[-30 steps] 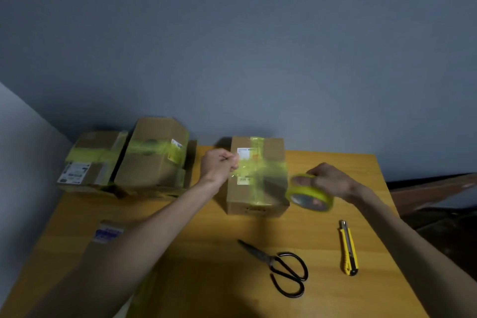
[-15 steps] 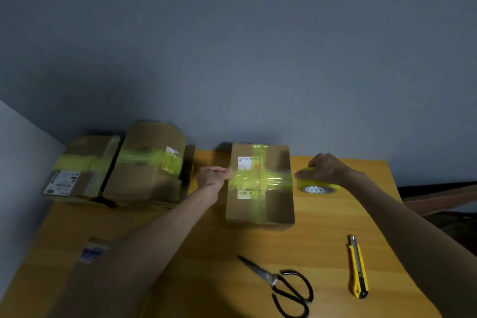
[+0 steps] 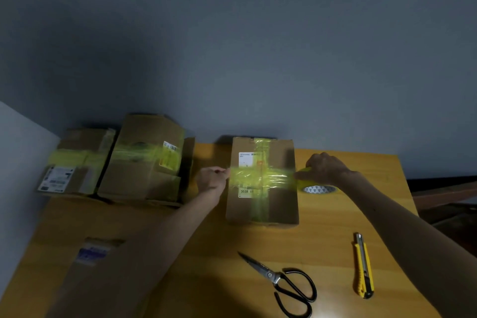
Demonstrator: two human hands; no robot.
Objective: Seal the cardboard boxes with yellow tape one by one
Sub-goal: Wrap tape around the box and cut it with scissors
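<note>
A bare left forearm [image 3: 154, 235] and bare left hand [image 3: 213, 179] are seen left of centre; a bare right forearm [image 3: 400, 219] and bare right hand [image 3: 324, 168] at right.

Middle box [image 3: 281, 204]: lower white label [image 3: 247, 191], next to crosswise yellow tape [image 3: 260, 178], showing upside-down digits, reading about "01 8230", last sign uncertain. Upper white label [image 3: 245, 159] carrying small print, too fine for reading. Second box [image 3: 139, 178]: barcode sticker [image 3: 170, 147], digits blurring. Left box [image 3: 77, 142]: shipping label [image 3: 55, 182], print blurring. Flat cardboard [image 3: 103, 286]: blue-white label [image 3: 91, 253], unreadable.
</note>
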